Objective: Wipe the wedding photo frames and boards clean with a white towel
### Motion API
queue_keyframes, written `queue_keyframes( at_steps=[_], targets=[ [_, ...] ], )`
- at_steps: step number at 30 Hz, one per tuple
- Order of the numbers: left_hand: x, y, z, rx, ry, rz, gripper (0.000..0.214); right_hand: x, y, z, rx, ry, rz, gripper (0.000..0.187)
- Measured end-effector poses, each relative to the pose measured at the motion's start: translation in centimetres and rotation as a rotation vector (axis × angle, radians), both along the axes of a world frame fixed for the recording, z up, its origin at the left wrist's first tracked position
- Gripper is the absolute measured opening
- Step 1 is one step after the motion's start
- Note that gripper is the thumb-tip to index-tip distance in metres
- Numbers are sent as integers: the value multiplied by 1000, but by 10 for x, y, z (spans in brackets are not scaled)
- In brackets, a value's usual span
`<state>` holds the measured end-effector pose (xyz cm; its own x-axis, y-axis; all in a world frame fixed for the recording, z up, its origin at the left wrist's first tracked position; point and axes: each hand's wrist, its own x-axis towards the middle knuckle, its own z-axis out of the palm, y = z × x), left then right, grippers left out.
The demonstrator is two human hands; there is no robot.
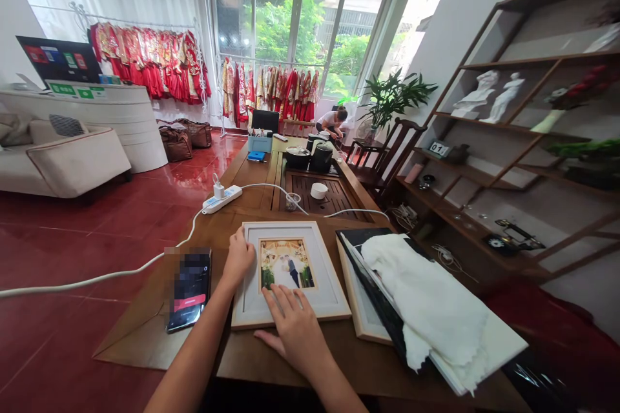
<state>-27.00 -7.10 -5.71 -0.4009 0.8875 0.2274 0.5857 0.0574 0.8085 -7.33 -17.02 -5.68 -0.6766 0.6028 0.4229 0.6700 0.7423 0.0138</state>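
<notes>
A light wooden picture frame [334, 277] lies face up on the brown wooden table [232, 368]. Inside its wide pale mat sits a small wedding photo [287, 263] of a couple. My left hand [241, 256] grips the frame's upper left edge, its fingers curled there. Flat across the lower front rests my right hand [295, 326], fingers stretched over the mat and the photo's bottom edge, thumb out below the frame. To the right, a white cloth [421, 297] lies crumpled on a stack with a black sheet, a white board and another wooden frame [361, 310].
A phone [190, 293] lies left of my left forearm. A white power strip [221, 199] and its cable cross the table. Beyond are a tea tray [339, 201], a white cup [318, 190] and dark pots. A shelf unit stands right; a person [332, 121] sits at the back.
</notes>
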Motion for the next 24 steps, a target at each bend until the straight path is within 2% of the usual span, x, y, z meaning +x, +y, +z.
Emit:
queue_keyframes(
  at_steps=[7, 17, 24],
  targets=[
    [-9, 1, 3, 44, -55, -14, 54, 2, 6, -5, 19, -15, 52, 63],
    [-14, 3, 5, 71, -198, 9, 53, -9, 8, 2, -58, -124, 51, 73],
    [-14, 3, 13, 105, -397, 55, 45, -12, 8, -2, 221, -99, 69, 46]
  ],
)
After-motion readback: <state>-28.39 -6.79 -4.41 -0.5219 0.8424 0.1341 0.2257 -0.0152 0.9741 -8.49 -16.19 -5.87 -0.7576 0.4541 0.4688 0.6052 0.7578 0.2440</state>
